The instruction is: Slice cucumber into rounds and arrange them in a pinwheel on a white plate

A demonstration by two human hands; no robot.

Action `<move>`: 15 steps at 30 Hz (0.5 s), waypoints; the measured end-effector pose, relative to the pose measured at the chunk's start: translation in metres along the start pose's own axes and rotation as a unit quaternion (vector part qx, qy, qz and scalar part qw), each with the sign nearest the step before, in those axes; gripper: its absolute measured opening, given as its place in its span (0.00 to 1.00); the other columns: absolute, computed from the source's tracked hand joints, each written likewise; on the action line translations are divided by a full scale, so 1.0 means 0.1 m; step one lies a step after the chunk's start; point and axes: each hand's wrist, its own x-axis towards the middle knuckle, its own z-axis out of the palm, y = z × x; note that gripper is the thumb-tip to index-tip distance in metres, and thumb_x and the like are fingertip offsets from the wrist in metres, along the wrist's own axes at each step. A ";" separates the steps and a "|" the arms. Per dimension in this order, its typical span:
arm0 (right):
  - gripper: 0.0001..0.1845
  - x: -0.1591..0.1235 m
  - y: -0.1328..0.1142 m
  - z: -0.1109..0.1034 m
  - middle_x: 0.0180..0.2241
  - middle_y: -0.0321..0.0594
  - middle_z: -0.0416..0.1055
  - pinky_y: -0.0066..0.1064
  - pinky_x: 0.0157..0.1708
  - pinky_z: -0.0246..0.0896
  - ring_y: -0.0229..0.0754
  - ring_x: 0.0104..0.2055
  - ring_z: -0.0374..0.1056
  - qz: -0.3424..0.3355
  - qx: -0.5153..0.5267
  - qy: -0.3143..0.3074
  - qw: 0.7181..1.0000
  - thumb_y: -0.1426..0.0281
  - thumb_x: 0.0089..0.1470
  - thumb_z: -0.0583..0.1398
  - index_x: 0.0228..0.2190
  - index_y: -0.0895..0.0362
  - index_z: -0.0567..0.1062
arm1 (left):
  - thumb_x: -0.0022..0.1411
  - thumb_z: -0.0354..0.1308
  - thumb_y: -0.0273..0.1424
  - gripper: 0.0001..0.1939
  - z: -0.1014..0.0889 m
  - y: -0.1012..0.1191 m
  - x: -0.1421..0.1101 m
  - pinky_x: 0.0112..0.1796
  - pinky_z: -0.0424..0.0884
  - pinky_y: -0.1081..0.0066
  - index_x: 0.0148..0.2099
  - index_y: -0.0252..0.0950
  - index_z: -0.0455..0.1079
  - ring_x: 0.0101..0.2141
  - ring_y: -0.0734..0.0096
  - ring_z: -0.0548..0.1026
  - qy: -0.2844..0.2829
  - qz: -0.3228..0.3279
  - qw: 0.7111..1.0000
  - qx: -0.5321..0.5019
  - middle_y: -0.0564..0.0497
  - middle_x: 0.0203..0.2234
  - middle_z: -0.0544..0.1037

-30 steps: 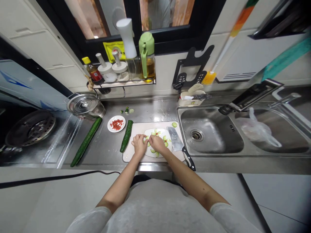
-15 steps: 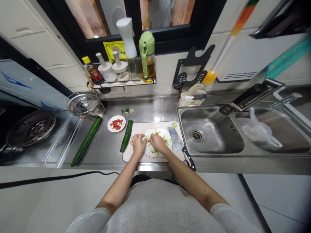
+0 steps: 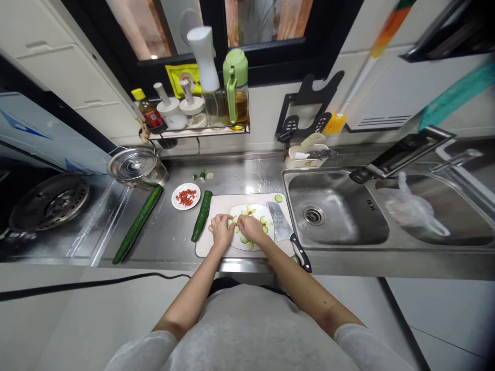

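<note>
A white squarish plate (image 3: 240, 246) lies on the pale cutting board (image 3: 204, 250), with thin cucumber slices (image 3: 250, 211) set in small flower-like groups with red bits at their centres. My left hand (image 3: 221, 229) is at the plate's left edge, fingers bent and pressed together near a slice. Fingertips of my right hand (image 3: 249, 228) are pinched over the left part of the plate, almost meeting the left ones. Whatever either hand pinches is too small to make out. A cleaver (image 3: 281, 222) rests right of the plate, its black handle over the board's edge.
Left of the board lie a short cucumber (image 3: 201, 216), a small dish (image 3: 174, 200) of chopped red pieces and a long cucumber (image 3: 137, 225). Cucumber ends (image 3: 202, 175) sit behind. A steel pot (image 3: 136, 167) stands back left; a double sink (image 3: 336, 206) is at right.
My fingers have shifted very slightly over the left side of the plate, drawing a little closer together. The view has moved a touch; everything else stays in place.
</note>
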 end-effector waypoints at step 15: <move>0.13 0.04 -0.01 0.01 0.37 0.43 0.75 0.28 0.32 0.50 0.42 0.39 0.69 0.010 -0.015 0.002 1.000 0.68 0.61 0.49 0.38 0.57 0.72 | 0.59 0.56 0.35 0.11 0.00 0.00 0.00 0.47 0.56 0.61 0.45 0.45 0.71 0.51 0.57 0.62 -0.001 -0.008 1.000 0.001 0.47 0.46 0.68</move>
